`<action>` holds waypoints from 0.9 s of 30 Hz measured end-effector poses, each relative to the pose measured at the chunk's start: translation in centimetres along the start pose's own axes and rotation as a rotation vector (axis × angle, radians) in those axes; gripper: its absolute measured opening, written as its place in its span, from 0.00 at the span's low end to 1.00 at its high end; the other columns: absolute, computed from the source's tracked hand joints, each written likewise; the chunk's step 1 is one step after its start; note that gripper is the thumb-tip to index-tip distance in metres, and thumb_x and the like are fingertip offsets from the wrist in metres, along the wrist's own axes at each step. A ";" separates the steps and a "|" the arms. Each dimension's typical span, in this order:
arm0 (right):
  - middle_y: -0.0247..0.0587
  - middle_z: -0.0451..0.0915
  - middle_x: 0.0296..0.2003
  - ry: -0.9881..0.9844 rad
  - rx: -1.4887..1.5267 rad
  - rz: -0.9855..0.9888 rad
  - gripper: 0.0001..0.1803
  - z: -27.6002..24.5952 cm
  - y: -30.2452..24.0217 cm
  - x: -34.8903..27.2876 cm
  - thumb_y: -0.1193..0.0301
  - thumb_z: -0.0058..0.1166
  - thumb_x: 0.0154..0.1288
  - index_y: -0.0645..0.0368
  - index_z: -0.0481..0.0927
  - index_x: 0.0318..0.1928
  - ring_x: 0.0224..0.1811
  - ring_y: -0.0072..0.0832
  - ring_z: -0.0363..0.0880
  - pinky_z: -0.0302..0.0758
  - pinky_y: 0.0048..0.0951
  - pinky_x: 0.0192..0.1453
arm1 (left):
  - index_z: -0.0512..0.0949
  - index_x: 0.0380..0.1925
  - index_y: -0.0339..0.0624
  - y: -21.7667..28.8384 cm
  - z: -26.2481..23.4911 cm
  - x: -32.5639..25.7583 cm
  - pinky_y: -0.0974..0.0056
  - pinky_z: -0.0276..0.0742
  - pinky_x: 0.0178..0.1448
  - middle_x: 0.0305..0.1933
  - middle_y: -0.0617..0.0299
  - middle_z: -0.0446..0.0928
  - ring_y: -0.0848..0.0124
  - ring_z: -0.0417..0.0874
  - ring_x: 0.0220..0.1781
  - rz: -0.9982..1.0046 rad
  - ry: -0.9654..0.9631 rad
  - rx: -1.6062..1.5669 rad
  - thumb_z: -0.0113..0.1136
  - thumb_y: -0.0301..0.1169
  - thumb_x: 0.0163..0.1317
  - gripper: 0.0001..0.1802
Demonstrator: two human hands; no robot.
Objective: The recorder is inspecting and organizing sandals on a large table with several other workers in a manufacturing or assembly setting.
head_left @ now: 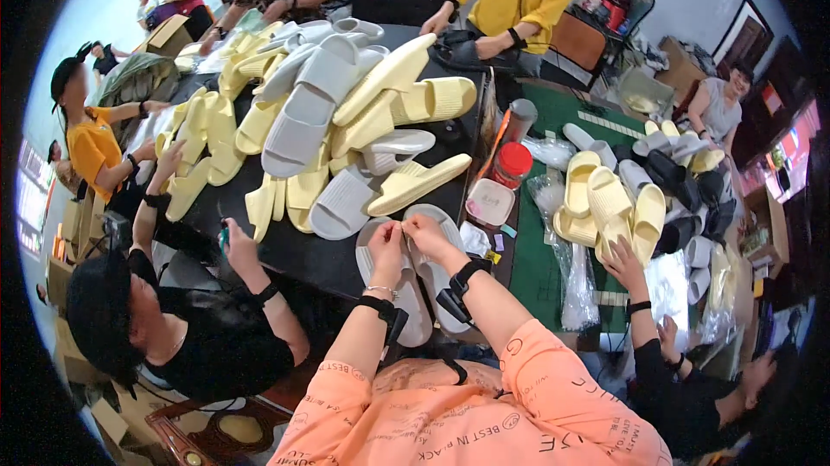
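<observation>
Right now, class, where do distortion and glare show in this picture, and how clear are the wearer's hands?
Head view: fisheye distortion slants the doorway, upper right; head view: glare whitens the pale plastic, right; head view: left hand and right hand look sharp, fingertip details too small to tell.

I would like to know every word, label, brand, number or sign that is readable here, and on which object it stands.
Wearer's orange shirt: dark printed lettering, partly legible; I don't copy its wording.
Squarish tub's pale lid: small marks, too blurred to read.
Slippers: nothing I can read.
</observation>
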State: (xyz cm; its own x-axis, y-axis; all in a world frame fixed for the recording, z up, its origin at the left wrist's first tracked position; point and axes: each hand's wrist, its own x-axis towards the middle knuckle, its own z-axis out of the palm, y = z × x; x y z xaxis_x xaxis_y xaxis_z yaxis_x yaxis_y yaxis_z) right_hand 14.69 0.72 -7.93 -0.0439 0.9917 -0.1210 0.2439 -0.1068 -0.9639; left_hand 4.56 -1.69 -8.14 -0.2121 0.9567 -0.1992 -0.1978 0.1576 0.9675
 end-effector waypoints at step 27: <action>0.49 0.72 0.25 0.151 0.125 -0.091 0.10 0.8 0.4 -0.7 0.65 0.38 0.62 0.60 0.65 0.33 0.27 0.39 0.71 0.67 0.35 0.31 | 0.70 0.34 0.38 -0.2 0.1 1.9 0.71 0.68 0.37 0.34 0.65 0.71 0.76 0.70 0.34 0.000 -0.195 0.062 0.45 0.31 0.62 0.08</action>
State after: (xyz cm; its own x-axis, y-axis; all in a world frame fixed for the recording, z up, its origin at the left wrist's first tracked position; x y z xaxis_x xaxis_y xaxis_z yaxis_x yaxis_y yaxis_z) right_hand 14.10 -0.04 -8.45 0.0879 0.9961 -0.0047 0.1228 -0.0156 -0.9923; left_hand 4.30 0.16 -8.68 -0.0211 0.9851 -0.1709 -0.1369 0.1665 0.9765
